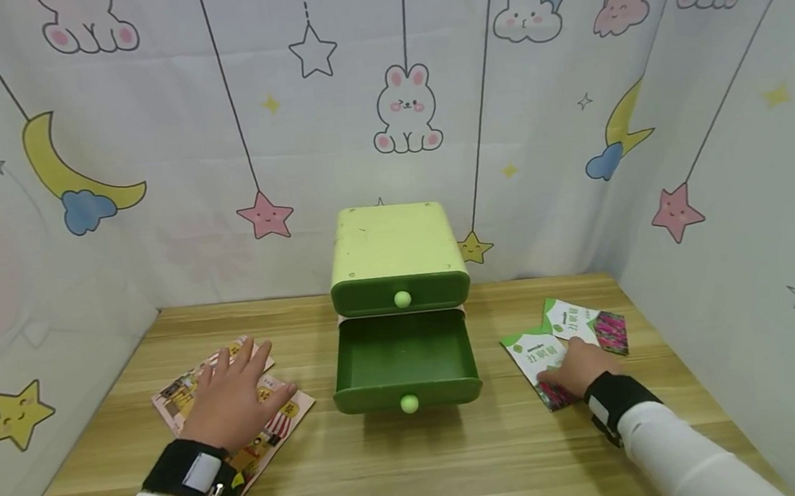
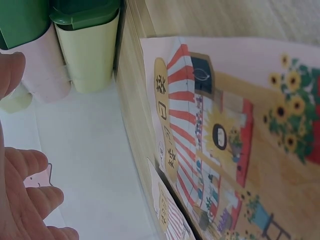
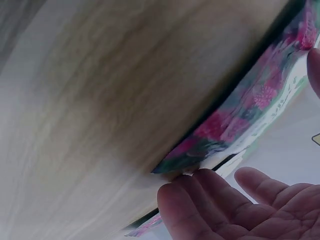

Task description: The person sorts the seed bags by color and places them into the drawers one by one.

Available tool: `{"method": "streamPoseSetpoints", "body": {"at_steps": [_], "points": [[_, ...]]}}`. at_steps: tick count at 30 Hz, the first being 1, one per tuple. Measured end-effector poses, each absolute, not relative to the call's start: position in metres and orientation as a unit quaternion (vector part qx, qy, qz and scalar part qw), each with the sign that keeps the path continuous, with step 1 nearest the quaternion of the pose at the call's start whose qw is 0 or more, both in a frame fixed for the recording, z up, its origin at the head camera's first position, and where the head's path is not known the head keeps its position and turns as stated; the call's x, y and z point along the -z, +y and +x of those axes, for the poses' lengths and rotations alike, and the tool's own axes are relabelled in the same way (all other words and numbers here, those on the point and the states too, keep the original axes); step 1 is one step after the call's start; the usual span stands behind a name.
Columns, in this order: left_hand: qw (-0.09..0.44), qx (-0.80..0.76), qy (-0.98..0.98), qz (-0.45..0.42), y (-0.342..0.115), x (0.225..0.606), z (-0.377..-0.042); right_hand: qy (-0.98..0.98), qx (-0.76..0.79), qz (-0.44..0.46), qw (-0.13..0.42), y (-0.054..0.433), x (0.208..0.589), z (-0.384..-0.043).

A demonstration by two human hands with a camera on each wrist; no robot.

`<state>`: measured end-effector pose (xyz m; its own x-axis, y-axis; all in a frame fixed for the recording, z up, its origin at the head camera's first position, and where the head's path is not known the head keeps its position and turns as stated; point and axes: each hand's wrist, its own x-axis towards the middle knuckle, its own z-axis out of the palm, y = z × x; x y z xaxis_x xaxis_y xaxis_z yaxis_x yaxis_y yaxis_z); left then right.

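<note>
Flower-printed packet (image 1: 531, 353), towards the right edge of the worktop (image 1: 420, 477), is being touched by the right hand (image 1: 581, 366): grasping, seemingly, but whether it's pinched cannot be told! Pink packets (image 1: 287, 410) are overhung by the left hand (image 1: 233, 403), fingers spread. Next, a firm edge hold looks needed.

To the right I see two flat packets lying aslant on the table (image 1: 405, 479), a near green-and-white packet (image 1: 533, 353) and a far green-and-white packet (image 1: 611, 331), each with pink flowers at one end. The right hand (image 1: 584, 366) touches the near one, though I can't tell whether it grips. To the left, face up beneath the spread left hand (image 1: 233, 407), I have two pale pink packets close together, the near pink packet (image 1: 291, 410) showing a striped awning and sunflowers, the far pink packet (image 1: 180, 390) partly hidden.
</note>
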<state>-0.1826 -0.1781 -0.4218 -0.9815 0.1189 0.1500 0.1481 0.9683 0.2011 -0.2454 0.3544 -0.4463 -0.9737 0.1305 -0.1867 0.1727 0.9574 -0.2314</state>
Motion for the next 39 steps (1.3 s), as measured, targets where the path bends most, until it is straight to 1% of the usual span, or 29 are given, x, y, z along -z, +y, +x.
{"method": "streamPoseSetpoints", "body": {"at_steps": [10, 20, 30, 33, 39], "points": [[0.067, 0.110, -0.990, -0.060, -0.177, 0.424, -0.183, 0.987, 0.114, 0.065, 0.087, 0.349, 0.444, -0.244], [0.063, 0.112, -0.990, -0.056, -0.177, 0.424, -0.182, 0.990, 0.111, 0.050, 0.070, 0.350, 0.448, -0.245], [0.058, 0.123, -0.989, -0.054, -0.176, 0.421, -0.178, 0.977, 0.193, 0.072, 0.049, 0.357, 0.449, -0.245], [0.056, 0.129, -0.989, -0.054, -0.176, 0.420, -0.178, 0.970, 0.227, 0.072, 0.054, 0.360, 0.445, -0.244], [0.055, 0.138, -0.987, -0.056, -0.176, 0.418, -0.177, 0.954, 0.279, 0.068, 0.084, 0.363, 0.437, -0.243]]}}
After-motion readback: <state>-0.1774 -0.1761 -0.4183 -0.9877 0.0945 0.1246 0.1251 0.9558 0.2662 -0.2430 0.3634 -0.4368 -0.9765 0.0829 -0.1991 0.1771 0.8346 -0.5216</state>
